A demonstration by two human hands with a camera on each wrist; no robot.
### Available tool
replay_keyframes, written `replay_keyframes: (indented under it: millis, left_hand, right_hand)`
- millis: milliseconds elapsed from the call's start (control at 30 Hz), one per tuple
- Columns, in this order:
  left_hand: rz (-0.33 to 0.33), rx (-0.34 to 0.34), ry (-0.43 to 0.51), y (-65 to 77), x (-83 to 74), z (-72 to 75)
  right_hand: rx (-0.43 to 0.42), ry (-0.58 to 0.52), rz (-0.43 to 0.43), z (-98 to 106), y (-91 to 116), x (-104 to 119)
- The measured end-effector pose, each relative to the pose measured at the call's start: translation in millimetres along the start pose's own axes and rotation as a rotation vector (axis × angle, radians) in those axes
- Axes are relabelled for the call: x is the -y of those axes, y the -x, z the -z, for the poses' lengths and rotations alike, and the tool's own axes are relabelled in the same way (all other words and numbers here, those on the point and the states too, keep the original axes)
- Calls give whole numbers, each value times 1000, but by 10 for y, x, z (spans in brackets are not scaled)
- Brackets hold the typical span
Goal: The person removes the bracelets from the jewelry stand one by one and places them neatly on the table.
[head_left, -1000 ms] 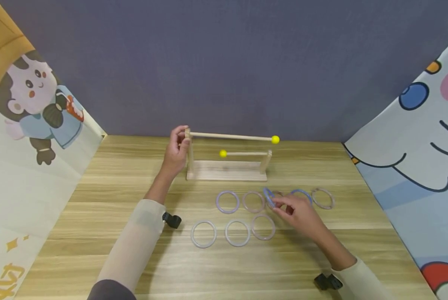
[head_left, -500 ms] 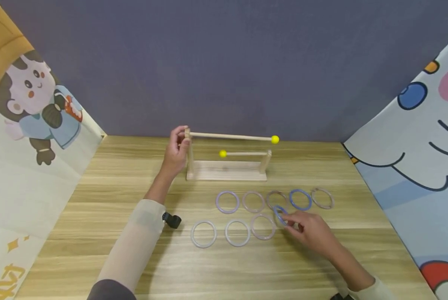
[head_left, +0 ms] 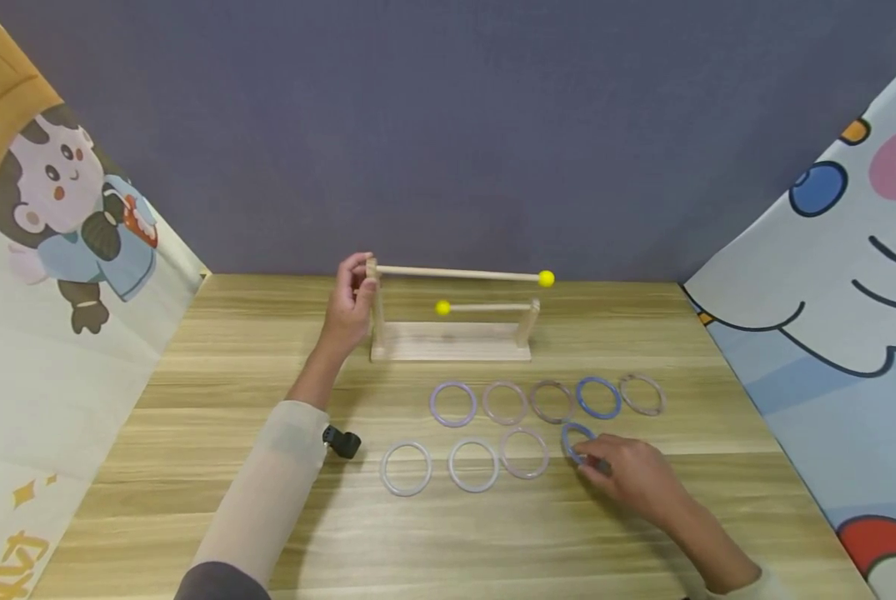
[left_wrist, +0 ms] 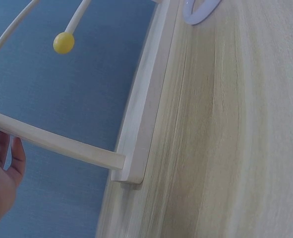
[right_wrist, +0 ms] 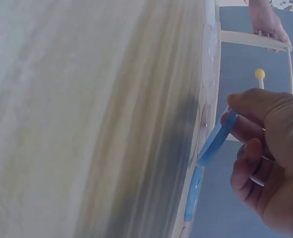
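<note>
A wooden stand (head_left: 451, 343) has two posts, each with a horizontal rod ending in a yellow ball. My left hand (head_left: 350, 304) holds the top of its taller left post (left_wrist: 62, 141), thumb in front and fingers behind. Low over the table at the front right, my right hand (head_left: 635, 479) pinches a blue bangle (right_wrist: 218, 139) between thumb and fingertips. That bangle is tilted, its far edge at or close to the tabletop; contact is hard to tell. Just behind it lies another blue bangle (head_left: 598, 416).
Several bangles lie flat in two rows: a purple bangle (head_left: 453, 424), a brownish bangle (head_left: 552, 421) and a pinkish one (head_left: 643, 413) behind, a white bangle (head_left: 406, 494) and a pale one (head_left: 473, 490) in front. A dark wall (head_left: 448, 142) closes off the table's back.
My right hand has brought the blue bangle from over the back row toward the front right and lowered it. The left hand stays on the post.
</note>
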State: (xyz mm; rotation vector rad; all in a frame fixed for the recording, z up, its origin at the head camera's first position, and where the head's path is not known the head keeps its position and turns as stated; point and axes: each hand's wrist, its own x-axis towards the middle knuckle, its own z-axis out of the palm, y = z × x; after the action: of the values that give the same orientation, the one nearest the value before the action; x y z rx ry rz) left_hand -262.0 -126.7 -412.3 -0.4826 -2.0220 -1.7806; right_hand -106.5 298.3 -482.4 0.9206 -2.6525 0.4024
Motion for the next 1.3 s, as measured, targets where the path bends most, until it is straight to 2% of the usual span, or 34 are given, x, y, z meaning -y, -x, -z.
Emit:
replay_keyframes:
  millis: [200, 433, 567, 833, 1300]
  left_hand:
    - [16, 6, 7, -8, 35, -11]
    - [-9, -9, -3, 9, 17, -9]
    - [-12, 0, -7, 4, 42, 2]
    - [-16, -17, -17, -44, 290, 18]
    - [-30, 3, -43, -42, 333, 41]
  right_hand:
    - [139, 13, -95, 24, -3, 45]
    - [236, -31, -144, -21, 1, 70]
    - [236, -54, -148, -51, 15, 63]
    - [226, -97, -144, -79, 24, 28]
    - [252, -146, -178, -92, 19, 4]
